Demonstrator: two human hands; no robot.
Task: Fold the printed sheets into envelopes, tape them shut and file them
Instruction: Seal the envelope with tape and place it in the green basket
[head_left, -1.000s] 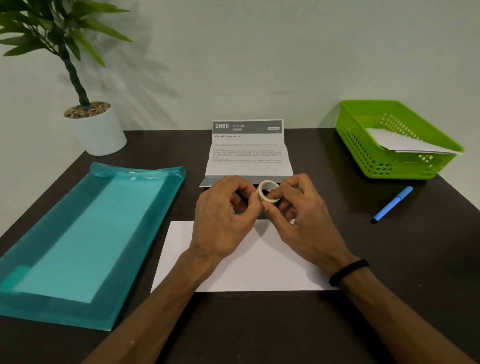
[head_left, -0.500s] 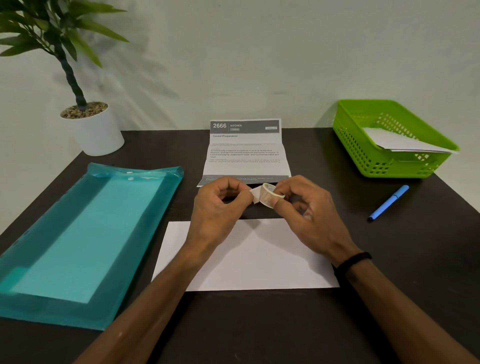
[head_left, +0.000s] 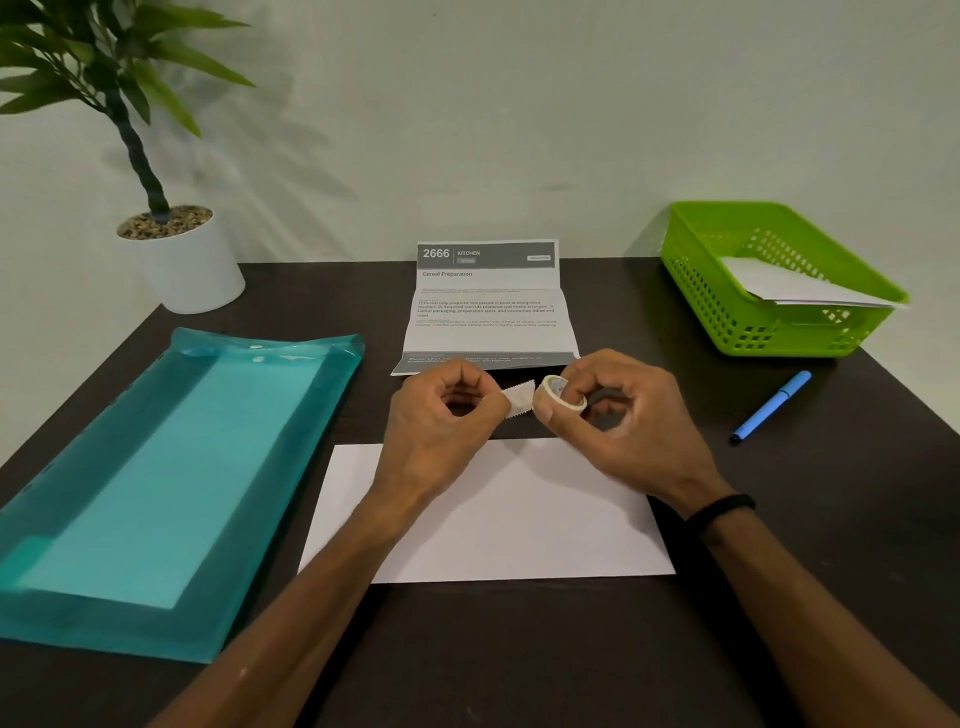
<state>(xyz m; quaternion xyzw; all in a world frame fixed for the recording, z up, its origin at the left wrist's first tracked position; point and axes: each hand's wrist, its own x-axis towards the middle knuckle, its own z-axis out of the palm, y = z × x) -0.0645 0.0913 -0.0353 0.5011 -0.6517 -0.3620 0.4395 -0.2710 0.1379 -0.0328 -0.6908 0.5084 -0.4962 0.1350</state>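
Note:
A small roll of pale tape (head_left: 560, 396) is held above the table in my right hand (head_left: 618, 410), fingers curled round it. My left hand (head_left: 441, 415) pinches the tape's free end (head_left: 519, 397), a short strip with a zigzag edge stretched between the hands. Under both hands lies a white folded envelope (head_left: 498, 525), flat on the dark table (head_left: 519, 660). Behind the hands a printed sheet (head_left: 488, 312) headed "2666 Kitchen" lies creased and partly unfolded.
A teal plastic file folder (head_left: 156, 488) lies at the left. At the back right a green basket (head_left: 769, 291) holds white paper, with a blue pen (head_left: 772, 407) in front of it. A potted plant (head_left: 176, 260) stands at the back left corner.
The hands, first close together on the roll, have drawn apart. A short strip of tape now shows between them, pulled off to the left.

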